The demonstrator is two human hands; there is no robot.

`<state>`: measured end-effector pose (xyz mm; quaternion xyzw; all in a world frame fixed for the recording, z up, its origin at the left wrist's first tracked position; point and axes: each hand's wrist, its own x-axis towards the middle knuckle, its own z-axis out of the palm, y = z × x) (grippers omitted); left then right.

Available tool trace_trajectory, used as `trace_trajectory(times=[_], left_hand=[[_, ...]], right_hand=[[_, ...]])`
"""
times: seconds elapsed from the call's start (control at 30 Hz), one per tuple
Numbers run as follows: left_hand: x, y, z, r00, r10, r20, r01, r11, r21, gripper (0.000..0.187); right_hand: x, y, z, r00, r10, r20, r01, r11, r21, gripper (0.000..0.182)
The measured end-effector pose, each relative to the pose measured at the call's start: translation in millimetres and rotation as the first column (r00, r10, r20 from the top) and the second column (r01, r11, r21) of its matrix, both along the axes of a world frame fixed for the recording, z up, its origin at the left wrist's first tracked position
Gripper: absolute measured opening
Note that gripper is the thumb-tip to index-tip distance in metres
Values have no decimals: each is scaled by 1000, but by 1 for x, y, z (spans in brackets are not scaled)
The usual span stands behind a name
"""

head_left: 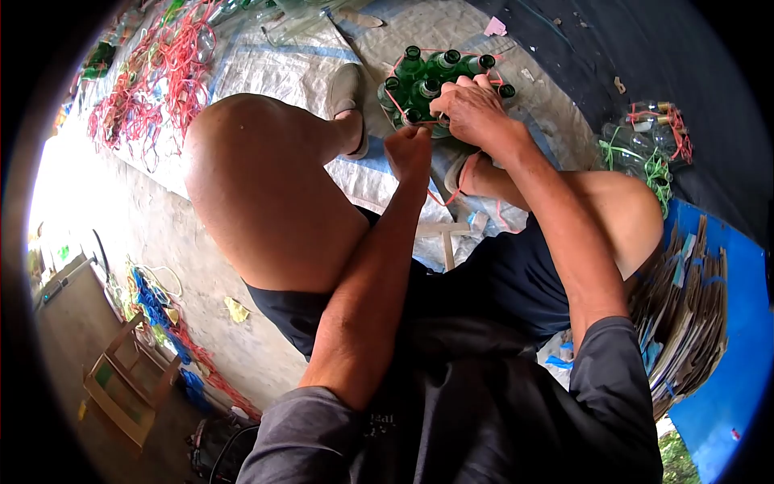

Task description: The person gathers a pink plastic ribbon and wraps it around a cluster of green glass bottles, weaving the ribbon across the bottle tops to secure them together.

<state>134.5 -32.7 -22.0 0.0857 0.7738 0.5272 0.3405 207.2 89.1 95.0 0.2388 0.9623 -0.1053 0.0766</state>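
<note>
Several green glass bottles (414, 66) stand bunched together on a silvery tarp between my feet, with pink string (393, 98) running around and across them. At the near edge of the bunch, my left hand (409, 151) is closed in a pinch on the string. My right hand (470, 109) lies over the near right bottles, its fingers curled among their necks; whether string is between them is hidden. A loose length of the pink string hangs below my left hand toward my right foot.
Tangled pink string (165, 81) lies at the upper left. Clear bottles tied with green string (637, 145) are at the right, above stacked cardboard (685, 315) by a blue panel (738, 323). A wooden frame (129, 387) stands lower left.
</note>
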Motion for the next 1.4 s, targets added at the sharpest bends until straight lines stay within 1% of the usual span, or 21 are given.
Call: trace_trajectory(times=[0.03, 0.13, 0.23, 0.3, 0.33, 0.43, 0.53, 0.63, 0.73, 0.83, 0.93, 1.03, 1.13, 1.23, 1.4], left_hand=[[0, 0, 0, 1000, 3, -15, -3, 1000, -15, 20], [0, 1, -2, 998, -3, -56, 0, 998, -67, 25], [-2, 3, -4, 996, -14, -87, 2, 991, -137, 26], [-2, 4, -5, 996, -7, -89, -10, 982, -189, 27], [-1, 4, -5, 996, 3, -92, -21, 982, -190, 28], [0, 6, 3, 994, 25, -103, -44, 981, -188, 30], [0, 6, 3, 992, 35, -120, -59, 978, -199, 29], [-1, 6, 10, 993, 34, -114, -60, 972, -228, 28], [-1, 6, 13, 994, 22, -107, -48, 968, -247, 27], [-1, 5, 13, 992, 7, -123, -40, 964, -263, 28], [-2, 6, 18, 991, -10, -136, -29, 960, -277, 29], [-1, 6, 18, 988, -21, -150, -22, 959, -281, 29], [0, 6, 19, 986, -27, -163, -19, 962, -274, 29], [2, 8, 17, 978, -29, -206, -25, 966, -258, 28], [2, 8, 14, 977, -35, -211, -11, 978, -210, 29]], right_hand=[[-4, 1, 5, 997, 10, 74, -9, 1000, -13, 34], [-13, 1, 9, 990, 71, 121, -67, 997, -42, 34], [-18, 3, 3, 990, 40, 137, -16, 986, -168, 35], [-20, 8, 0, 987, 38, 157, -1, 973, -229, 24], [-20, 10, -2, 985, 35, 167, 9, 966, -258, 20], [-25, 12, 0, 978, 37, 207, 27, 954, -298, 36], [-34, 14, 4, 940, 61, 334, 41, 956, -289, 37], [-38, 15, 5, 916, 87, 390, 28, 959, -280, 37], [-37, 12, 3, 916, 102, 388, -12, 974, -228, 37], [-38, 12, 5, 895, 122, 429, -28, 975, -219, 38], [-35, 12, 4, 907, 136, 398, -54, 976, -210, 36], [-36, 12, 7, 895, 151, 419, -62, 974, -219, 36], [-29, 13, -3, 902, 206, 380, -170, 977, -127, 31], [-21, 7, -12, 930, 186, 317, -197, 980, 4, 24], [-11, 5, -15, 941, 269, 203, -303, 939, 162, 16]])
